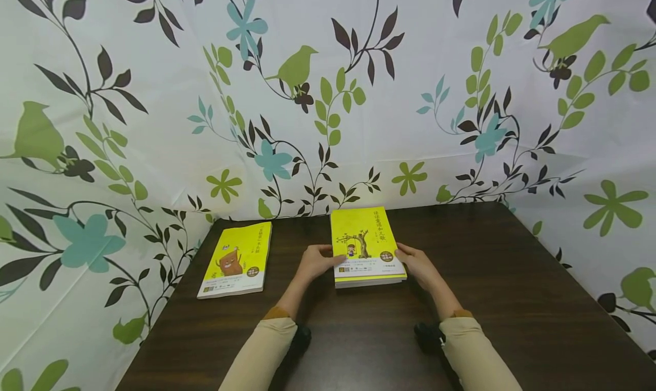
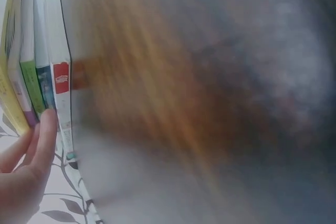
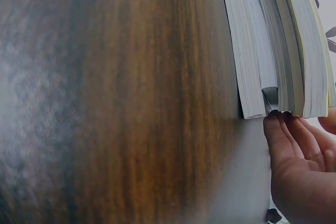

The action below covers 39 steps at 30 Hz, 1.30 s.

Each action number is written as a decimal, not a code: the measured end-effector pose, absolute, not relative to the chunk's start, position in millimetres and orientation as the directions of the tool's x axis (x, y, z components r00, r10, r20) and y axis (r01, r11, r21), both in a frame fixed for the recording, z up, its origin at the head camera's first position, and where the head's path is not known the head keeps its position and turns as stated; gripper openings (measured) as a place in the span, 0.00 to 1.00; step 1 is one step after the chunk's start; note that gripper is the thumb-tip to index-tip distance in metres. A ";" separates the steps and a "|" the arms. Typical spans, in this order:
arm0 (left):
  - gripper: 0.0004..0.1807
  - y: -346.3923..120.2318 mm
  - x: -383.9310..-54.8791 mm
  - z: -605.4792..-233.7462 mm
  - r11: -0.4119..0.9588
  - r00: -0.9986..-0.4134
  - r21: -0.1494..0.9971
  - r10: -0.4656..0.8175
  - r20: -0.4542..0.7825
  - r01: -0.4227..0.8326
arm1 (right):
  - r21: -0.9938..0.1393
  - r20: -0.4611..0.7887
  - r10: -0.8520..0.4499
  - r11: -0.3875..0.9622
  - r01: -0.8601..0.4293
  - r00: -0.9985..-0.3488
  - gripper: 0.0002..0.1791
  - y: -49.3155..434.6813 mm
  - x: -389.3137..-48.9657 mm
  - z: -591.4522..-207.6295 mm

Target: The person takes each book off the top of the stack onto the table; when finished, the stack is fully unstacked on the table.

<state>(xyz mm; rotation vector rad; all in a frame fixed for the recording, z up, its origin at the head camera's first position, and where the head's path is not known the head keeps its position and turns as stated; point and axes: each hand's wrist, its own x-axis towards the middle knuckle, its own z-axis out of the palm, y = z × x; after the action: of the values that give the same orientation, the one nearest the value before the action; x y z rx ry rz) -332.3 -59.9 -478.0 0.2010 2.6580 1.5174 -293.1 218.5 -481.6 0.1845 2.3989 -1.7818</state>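
A stack of several books lies on the table, its top cover yellow with a child on a swing under a tree. My left hand grips the stack's left side, thumb on the cover. In the left wrist view its fingers press against yellow, green, blue and white spines. On the opposite side, my right hand holds the right edge near the front corner. The right wrist view shows those fingertips at the page edges of the middle books, thumb near the top book.
Another yellow book, with a brown cartoon figure on it, lies to the left on the dark wooden table. A patterned cloth with birds and leaves hangs right behind the table's far edge.
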 end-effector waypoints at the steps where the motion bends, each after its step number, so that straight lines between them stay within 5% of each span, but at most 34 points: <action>1: 0.36 -58.5 -332.1 -476.3 0.512 -0.989 0.856 0.149 -0.006 0.072 | -0.940 -0.186 0.011 0.290 0.181 -0.982 0.33 218.3 -292.8 -481.1; 11: 0.24 -47.8 -331.9 -466.8 0.555 -0.984 0.826 0.177 -0.006 0.095 | -0.942 -0.192 0.004 0.281 0.185 -0.981 0.32 217.8 -292.8 -478.5; 39: 0.25 -68.6 -329.9 -463.6 0.360 -0.993 0.933 0.100 -0.067 -0.027 | -0.924 -0.144 0.022 0.355 0.142 -0.989 0.35 216.7 -290.8 -484.7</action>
<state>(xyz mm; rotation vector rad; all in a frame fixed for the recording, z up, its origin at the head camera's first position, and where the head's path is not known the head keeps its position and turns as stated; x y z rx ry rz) -329.9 -68.6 -463.6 0.0674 2.4962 1.7157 -290.8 216.7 -484.7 0.1513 2.4969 -1.7190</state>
